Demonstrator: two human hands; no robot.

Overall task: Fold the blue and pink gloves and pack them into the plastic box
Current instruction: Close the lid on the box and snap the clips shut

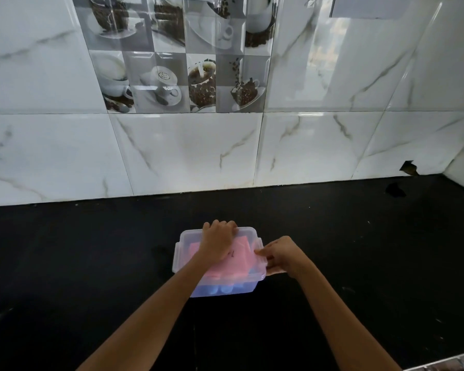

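Note:
A clear plastic box point(183, 253) with its lid on sits on the black counter, in the middle of the view. Through the lid I see the folded pink gloves point(239, 259) on top. The blue gloves point(214, 289) show beneath them through the box's near wall. My left hand point(219, 241) lies across the lid, fingers curled over its far edge. My right hand point(281, 255) pinches the clip on the box's right side.
The black counter point(91, 263) runs to a white marble-tiled wall point(188, 151) behind the box. A chipped hole in the tile point(409, 168) is at the right. A metal edge point(453, 364) shows at the bottom right corner.

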